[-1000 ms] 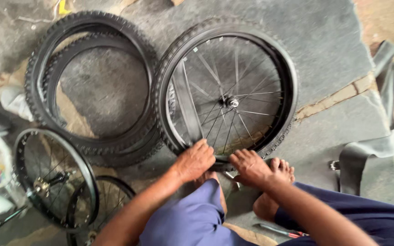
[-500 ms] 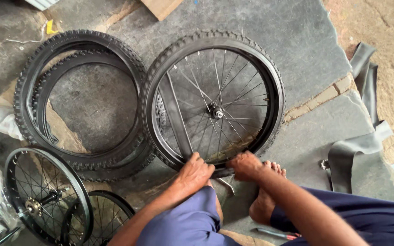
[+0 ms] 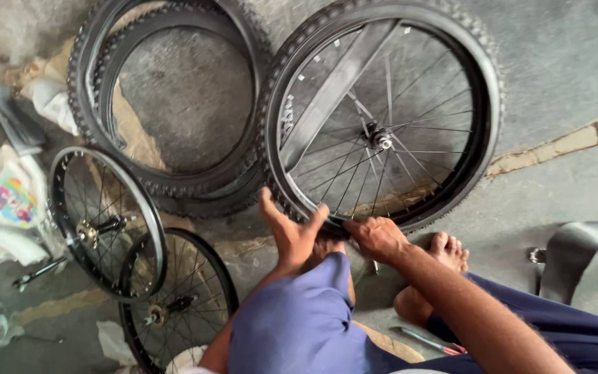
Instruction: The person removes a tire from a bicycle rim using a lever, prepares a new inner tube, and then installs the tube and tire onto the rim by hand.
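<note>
Our left hand [image 3: 291,234] grips the near rim of the spoked wheel [image 3: 382,118], thumb spread, fingers curled over the tyre edge. Our right hand [image 3: 376,239] closes on the same rim just beside it. The wheel lies flat on the floor. Well left of the wheel lies a white bag [image 3: 5,194] with a multicoloured print.
</note>
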